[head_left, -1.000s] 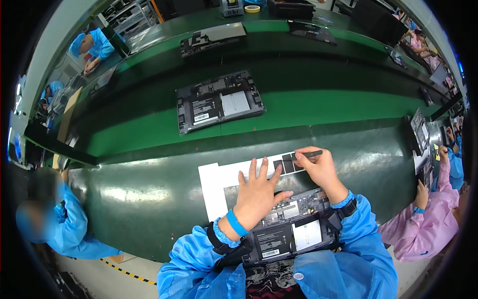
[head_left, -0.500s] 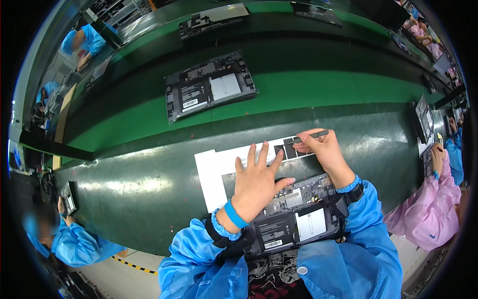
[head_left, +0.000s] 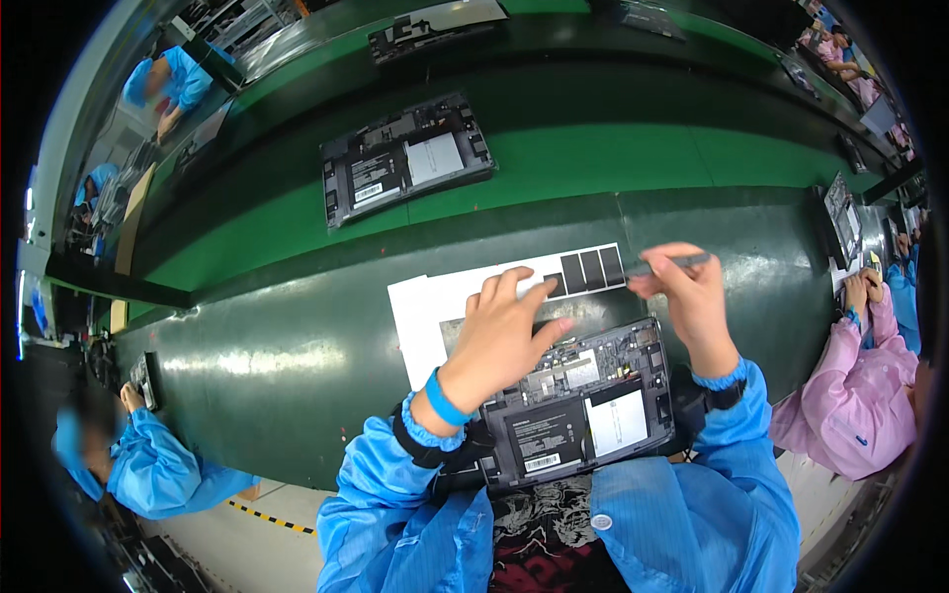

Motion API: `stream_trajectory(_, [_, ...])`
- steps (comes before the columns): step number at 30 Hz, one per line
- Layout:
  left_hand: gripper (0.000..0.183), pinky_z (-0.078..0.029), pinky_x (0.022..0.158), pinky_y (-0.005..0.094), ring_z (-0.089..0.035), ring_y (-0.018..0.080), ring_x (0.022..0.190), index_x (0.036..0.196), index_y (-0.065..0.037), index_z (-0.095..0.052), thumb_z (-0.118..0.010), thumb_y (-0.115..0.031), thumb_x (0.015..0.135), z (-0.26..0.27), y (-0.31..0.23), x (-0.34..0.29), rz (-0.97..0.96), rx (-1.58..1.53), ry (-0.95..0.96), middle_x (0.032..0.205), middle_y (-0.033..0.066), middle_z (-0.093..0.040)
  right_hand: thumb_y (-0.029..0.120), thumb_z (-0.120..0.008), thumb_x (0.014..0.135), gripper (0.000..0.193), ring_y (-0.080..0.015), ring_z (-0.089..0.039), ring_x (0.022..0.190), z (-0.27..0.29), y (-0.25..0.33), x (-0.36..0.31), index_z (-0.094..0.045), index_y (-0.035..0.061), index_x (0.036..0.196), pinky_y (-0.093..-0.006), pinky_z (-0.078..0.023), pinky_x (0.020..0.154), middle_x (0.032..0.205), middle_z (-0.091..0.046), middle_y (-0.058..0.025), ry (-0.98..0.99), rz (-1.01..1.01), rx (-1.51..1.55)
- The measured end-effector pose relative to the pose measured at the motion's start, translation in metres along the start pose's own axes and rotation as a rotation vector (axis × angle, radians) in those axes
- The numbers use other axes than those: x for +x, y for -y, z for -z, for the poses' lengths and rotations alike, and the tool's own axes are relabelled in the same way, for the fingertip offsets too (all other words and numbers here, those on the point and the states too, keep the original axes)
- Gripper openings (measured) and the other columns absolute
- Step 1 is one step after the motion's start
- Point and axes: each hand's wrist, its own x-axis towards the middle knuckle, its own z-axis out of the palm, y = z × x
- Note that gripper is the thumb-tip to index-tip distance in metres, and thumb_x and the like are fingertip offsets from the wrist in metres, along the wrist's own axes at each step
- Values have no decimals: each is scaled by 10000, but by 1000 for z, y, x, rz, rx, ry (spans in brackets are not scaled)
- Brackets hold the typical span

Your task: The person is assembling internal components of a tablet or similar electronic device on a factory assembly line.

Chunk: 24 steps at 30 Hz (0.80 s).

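Note:
A white sheet (head_left: 413,321) with a row of black rectangular stickers (head_left: 592,269) at its right end lies on the bench. My left hand (head_left: 499,336) rests on it, fingers bent and thumb apart, fingertips beside the leftmost black sticker. Between the thumb and fingers of my right hand (head_left: 692,296) is a pair of dark tweezers (head_left: 692,261), its tip near the sheet's right end. Close to my body sits an opened laptop base (head_left: 650,356), showing its circuit board, a black battery (head_left: 547,439) and a white label. My left hand covers part of its left side.
Another opened laptop base (head_left: 407,158) lies on the green conveyor beyond the bench (head_left: 267,376), with more units farther back. A person in blue (head_left: 163,460) works at left, one in pink (head_left: 855,395) at right. A laptop part (head_left: 840,222) stands near the right person.
My right hand has drawn back rightward with the tweezers, off the black stickers. My left hand's spread fingers have bent and moved slightly. The laptop on the conveyor has shifted left in view.

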Motion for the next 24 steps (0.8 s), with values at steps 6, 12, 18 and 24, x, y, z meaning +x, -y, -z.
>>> stream_trajectory(6, [237, -449, 556, 277, -573, 126, 591, 1080, 16, -596, -595, -165, 927, 13, -28, -34, 407, -814, 115, 757, 86, -648, 61, -617, 912, 180, -233, -712, 796, 0, -16, -52, -644, -79, 1022, -278, -581, 651, 875, -692, -151, 132, -188, 42])
stream_trajectory(12, [249, -402, 506, 260, -540, 95, 558, 1066, 24, -598, -631, -164, 905, -5, -36, -43, 435, -723, 119, 731, 55, -639, 52, -610, 920, 174, -224, -708, 828, -1, -26, -53, -644, -77, 1031, -265, -577, 664, 911, -688, -148, 221, -170, -6])
stream_trajectory(18, [223, -404, 482, 261, -551, 95, 536, 1013, 33, -622, -638, -158, 899, -6, -38, -41, 448, -645, 99, 692, 66, -648, 54, -613, 918, 148, -218, -708, 822, 1, -31, -56, -649, -67, 996, -253, -566, 663, 896, -689, -127, 224, -131, 17])
stream_trajectory(24, [198, -424, 488, 236, -575, 93, 565, 957, 45, -631, -602, -149, 928, -11, -36, -37, 502, -720, 176, 690, 57, -649, 59, -616, 916, 155, -207, -709, 813, -1, -34, -58, -650, -66, 1002, -245, -568, 657, 894, -690, -122, 206, -125, -25])
